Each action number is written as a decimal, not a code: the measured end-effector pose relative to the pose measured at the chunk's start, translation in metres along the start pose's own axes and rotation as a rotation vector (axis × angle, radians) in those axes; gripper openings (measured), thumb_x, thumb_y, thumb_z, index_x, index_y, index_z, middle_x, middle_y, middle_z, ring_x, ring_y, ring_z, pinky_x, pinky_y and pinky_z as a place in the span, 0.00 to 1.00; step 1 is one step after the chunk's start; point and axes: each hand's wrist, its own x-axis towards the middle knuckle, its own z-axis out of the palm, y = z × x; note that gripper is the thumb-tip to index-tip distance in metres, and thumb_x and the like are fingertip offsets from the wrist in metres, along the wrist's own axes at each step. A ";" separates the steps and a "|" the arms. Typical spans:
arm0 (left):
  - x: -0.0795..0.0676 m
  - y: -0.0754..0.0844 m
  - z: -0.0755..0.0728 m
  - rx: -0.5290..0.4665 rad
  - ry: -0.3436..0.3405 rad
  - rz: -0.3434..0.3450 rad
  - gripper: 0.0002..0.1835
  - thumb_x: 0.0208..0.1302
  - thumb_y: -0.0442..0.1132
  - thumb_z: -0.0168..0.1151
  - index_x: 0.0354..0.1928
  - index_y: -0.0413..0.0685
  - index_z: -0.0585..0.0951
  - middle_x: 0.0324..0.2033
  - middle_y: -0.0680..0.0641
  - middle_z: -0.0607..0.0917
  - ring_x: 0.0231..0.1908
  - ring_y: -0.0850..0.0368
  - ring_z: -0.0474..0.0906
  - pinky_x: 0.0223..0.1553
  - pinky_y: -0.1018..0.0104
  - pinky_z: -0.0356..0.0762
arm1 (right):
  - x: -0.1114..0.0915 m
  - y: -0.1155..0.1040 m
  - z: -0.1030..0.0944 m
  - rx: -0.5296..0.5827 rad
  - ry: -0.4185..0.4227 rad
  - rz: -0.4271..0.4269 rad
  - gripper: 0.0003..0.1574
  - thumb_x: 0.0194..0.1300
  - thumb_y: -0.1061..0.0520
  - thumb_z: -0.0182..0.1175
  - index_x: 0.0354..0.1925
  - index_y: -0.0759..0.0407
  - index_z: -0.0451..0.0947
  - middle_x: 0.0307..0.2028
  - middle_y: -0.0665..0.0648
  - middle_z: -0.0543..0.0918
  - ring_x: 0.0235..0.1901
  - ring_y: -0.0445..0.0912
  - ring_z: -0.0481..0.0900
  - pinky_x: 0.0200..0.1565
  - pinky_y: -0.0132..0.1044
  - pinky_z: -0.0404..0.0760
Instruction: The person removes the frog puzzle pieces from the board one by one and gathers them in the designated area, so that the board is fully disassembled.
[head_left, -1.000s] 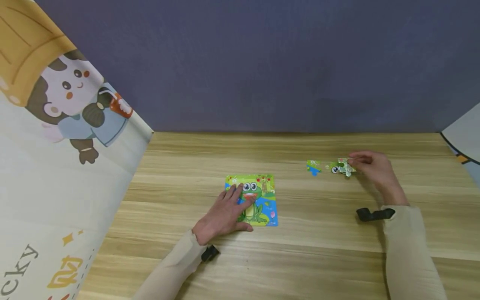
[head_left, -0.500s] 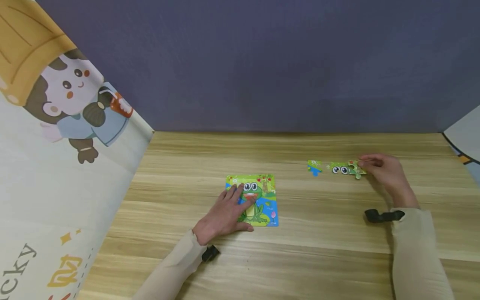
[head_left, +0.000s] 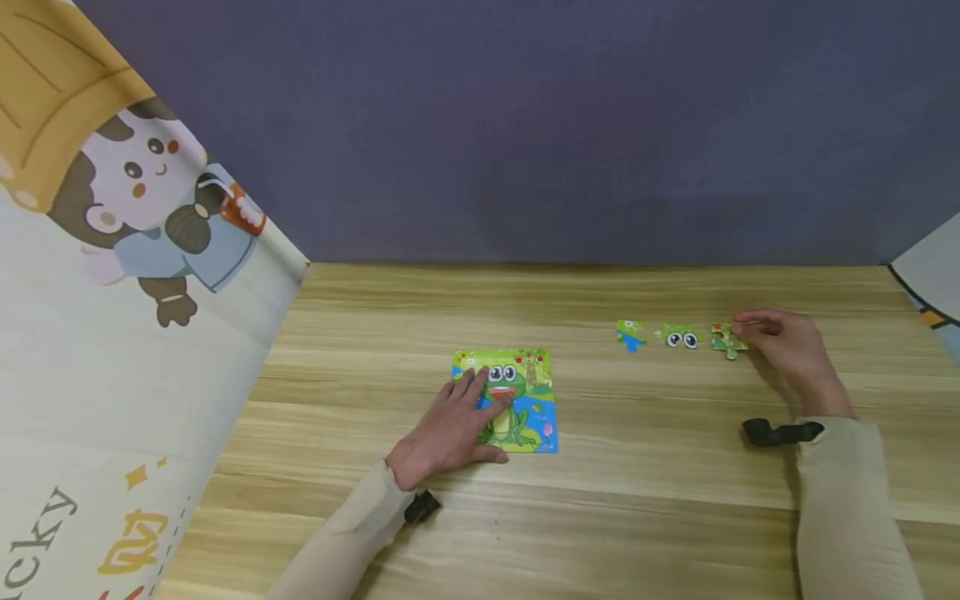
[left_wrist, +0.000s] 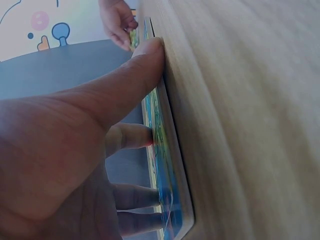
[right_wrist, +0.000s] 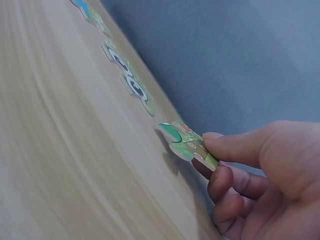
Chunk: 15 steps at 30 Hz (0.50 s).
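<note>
My left hand lies spread over a square frog picture board, its fingertips resting on the printed face. In the left wrist view the thumb touches the board's near edge. At the right, my right hand pinches a green jigsaw piece between thumb and fingers; the right wrist view shows it tilted, just above the table with a shadow under it. To its left lies a piece with two frog eyes. Further left is a green-and-blue corner piece. Part of the board is hidden under the left hand.
The wooden table runs back to a dark blue-grey wall. A white panel with a cartoon figure stands along the left side. Another pale panel shows at the right edge.
My right hand has moved right with the green jigsaw piece, away from the eye piece, which was partly covered and now shows both eyes. The left hand has stayed on the board.
</note>
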 end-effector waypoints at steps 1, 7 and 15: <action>0.000 0.000 0.000 0.003 0.003 0.002 0.44 0.59 0.67 0.64 0.75 0.60 0.66 0.76 0.32 0.57 0.76 0.32 0.55 0.72 0.36 0.61 | 0.000 0.000 -0.001 -0.003 -0.001 0.002 0.25 0.72 0.52 0.60 0.54 0.72 0.77 0.25 0.16 0.74 0.28 0.20 0.72 0.30 0.20 0.72; -0.001 0.000 -0.001 0.013 0.017 0.009 0.44 0.59 0.67 0.65 0.74 0.59 0.66 0.76 0.31 0.59 0.75 0.31 0.57 0.71 0.36 0.63 | 0.001 0.000 -0.003 -0.073 -0.006 -0.017 0.25 0.72 0.49 0.60 0.54 0.70 0.79 0.27 0.17 0.72 0.28 0.19 0.70 0.30 0.21 0.71; -0.001 0.001 -0.001 0.009 0.007 0.003 0.44 0.59 0.67 0.64 0.75 0.59 0.65 0.76 0.31 0.57 0.75 0.31 0.56 0.72 0.36 0.61 | 0.007 0.002 -0.004 -0.235 0.029 -0.158 0.17 0.71 0.56 0.61 0.49 0.68 0.83 0.37 0.62 0.90 0.29 0.12 0.63 0.31 0.19 0.66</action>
